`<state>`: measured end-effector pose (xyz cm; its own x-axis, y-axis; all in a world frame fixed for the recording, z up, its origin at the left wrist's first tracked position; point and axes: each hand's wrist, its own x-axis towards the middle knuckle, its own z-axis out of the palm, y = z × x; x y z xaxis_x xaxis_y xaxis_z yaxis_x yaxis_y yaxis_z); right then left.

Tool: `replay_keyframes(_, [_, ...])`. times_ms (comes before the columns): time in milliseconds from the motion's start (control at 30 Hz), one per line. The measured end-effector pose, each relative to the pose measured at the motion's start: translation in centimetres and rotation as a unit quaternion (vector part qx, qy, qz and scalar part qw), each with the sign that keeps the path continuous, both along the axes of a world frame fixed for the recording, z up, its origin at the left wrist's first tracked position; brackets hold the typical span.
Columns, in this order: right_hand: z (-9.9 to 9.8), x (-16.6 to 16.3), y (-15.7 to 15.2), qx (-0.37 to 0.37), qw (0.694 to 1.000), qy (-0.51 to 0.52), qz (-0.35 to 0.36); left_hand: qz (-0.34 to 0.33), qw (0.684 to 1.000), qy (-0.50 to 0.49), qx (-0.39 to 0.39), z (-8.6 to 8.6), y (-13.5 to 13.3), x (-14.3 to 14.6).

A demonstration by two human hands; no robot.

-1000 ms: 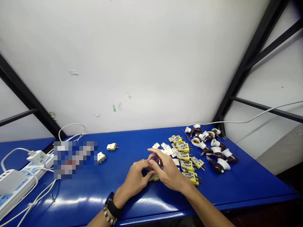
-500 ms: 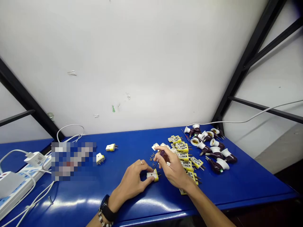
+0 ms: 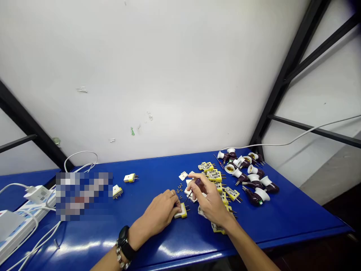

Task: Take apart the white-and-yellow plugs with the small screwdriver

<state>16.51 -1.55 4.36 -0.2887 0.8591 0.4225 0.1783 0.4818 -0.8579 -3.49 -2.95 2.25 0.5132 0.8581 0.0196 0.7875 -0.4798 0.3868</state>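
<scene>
A white and yellow two-pin plug (image 3: 183,210) lies on the blue table with its pins to the right. Over its left part, the fingertips of my left hand (image 3: 162,207) are pinched together; whatever is between them is hidden. My right hand (image 3: 210,197) is closed around a screwdriver (image 3: 198,183) with a dark handle. The screwdriver's thin shaft slants down to the left, its tip close above the plug. Several small screws (image 3: 179,188) are scattered just beyond the plug. White covers (image 3: 183,175) lie behind my right hand, partly hidden by it.
Open yellow plug bodies (image 3: 214,175) lie in a row on the right. Beyond them is a pile of dark lamp holders with white sockets (image 3: 255,180), with another screwdriver (image 3: 220,162) beside it. Two closed plugs (image 3: 129,178) sit left of centre. A power strip (image 3: 28,214) and cables occupy the left.
My left thumb and fingers have drawn together over the plug, where they earlier held it by its edges. My right hand still grips the screwdriver. The view has shifted slightly.
</scene>
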Motion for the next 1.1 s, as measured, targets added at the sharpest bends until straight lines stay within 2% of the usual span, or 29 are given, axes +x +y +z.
replay_keyframes(233, [0.2, 0.9, -0.1, -0.019, 0.999, 0.043, -0.011, -0.039, 0.999, -0.006, 0.000, -0.6, 0.2, -0.3])
replay_keyframes(367, [0.3, 1.5, -0.1, -0.013, 0.998, 0.053, -0.031, -0.046, 0.997, -0.059, -0.014, -0.5, 0.6, -0.9])
replay_keyframes(700, [-0.2, 2.4, -0.2, -0.029, 0.996, 0.073, -0.040, -0.013, 0.998, -0.052, -0.036, -0.5, 0.4, -1.0])
replay_keyframes(833, [-0.5, 2.5, -0.2, -0.031, 0.997, 0.070, -0.029, -0.013, 0.995, -0.086, -0.042, -0.1, 0.5, -1.2])
replay_keyframes(967, [-0.5, 2.6, -0.3, -0.035, 0.995, 0.086, -0.028, 0.004, 0.989, -0.142, -0.028, 0.0, 1.7, -1.4])
replay_keyframes(1100, [-0.5, 2.5, -0.4, -0.036, 0.995, 0.089, -0.029, 0.031, 0.983, -0.182, -0.016, -0.7, 3.8, -1.0])
